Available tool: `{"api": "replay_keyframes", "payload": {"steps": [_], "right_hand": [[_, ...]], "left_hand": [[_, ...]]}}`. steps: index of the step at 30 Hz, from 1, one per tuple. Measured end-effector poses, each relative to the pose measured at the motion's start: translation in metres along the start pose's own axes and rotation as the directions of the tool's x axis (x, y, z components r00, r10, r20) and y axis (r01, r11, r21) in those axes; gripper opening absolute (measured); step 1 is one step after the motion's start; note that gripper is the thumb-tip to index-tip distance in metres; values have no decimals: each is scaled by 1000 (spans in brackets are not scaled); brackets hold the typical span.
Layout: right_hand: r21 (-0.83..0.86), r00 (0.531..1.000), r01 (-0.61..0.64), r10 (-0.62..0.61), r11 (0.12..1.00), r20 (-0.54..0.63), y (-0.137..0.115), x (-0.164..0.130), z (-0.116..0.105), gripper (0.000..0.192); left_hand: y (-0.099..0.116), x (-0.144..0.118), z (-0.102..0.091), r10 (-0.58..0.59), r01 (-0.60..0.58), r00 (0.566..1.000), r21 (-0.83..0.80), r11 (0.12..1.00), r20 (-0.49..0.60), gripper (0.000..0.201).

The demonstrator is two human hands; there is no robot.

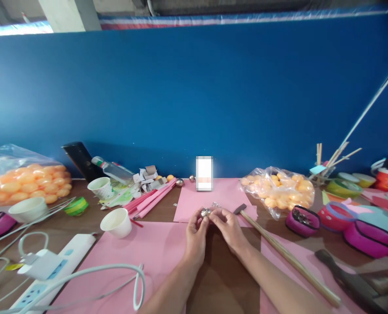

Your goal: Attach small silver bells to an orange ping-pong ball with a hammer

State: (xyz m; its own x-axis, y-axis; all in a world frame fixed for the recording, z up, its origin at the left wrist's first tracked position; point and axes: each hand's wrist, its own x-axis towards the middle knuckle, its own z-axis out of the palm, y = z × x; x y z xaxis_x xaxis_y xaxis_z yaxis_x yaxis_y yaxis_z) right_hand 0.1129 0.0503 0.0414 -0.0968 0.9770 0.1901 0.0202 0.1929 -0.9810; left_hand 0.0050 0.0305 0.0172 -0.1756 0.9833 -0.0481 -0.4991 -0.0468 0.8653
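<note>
Presently the left hand (195,231) pinches a small shiny metal ball (205,213) between thumb and fingertips, and the right hand (227,224) closes on the same ball from the other side; both grips are narrow, fingertip pinches with the palms clear. Ball sits just above the table (220,279), over the near edge of the far pink sheet (194,203), about midway along the table's width

Handling, judged from look only: surface is polished and rounded, so likely slippery and prone to roll if released; for its bulk it is probably dense; rigid, not fragile. Best hold appears to be across its widest part with opposed fingertip pads, as now. Whether it is one piece or two joined halves cannot be told at this size

Outward from the grip: a hammer (279,248) lies just right of the right hand, head near the sheet's right corner, wooden handle running toward the near right edge. Two more metal balls (180,182) rest by the back edge. A bag of orange balls (279,187) sits right of centre near the back, another bag of orange balls (23,181) at the far left. Two paper cups (117,222) stand left of the hands; a power strip (49,270) with cables occupies the near left corner
</note>
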Motion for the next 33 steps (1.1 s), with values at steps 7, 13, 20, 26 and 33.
{"api": "replay_keyframes", "payload": {"steps": [7, 13, 20, 26, 33], "right_hand": [[25, 999, -34, 34, 999, -9, -2, -1, 2, 19], [47, 999, -37, 39, 998, -35, 0, 1, 1, 20], [146, 998, -56, 57, 988, -9, 7, 3, 1, 18], [197, 997, -82, 84, 977, -1, 11, 5, 1, 23], [228, 991, -93, 69, 969, 111, 8, 5, 1, 25]], "left_hand": [[1, -1, 1, 4, -5, 1000, 46, 999, 11, 49], [-1, -1, 2, 16, -17, 1000, 66, 998, 15, 50], [0, -3, 4, -30, 31, 999, -50, 998, 28, 50], [4, -1, 5, -65, 66, 998, -116, 991, 10, 42], [4, 1, 4, -34, 35, 999, -92, 995, 10, 35]]}}
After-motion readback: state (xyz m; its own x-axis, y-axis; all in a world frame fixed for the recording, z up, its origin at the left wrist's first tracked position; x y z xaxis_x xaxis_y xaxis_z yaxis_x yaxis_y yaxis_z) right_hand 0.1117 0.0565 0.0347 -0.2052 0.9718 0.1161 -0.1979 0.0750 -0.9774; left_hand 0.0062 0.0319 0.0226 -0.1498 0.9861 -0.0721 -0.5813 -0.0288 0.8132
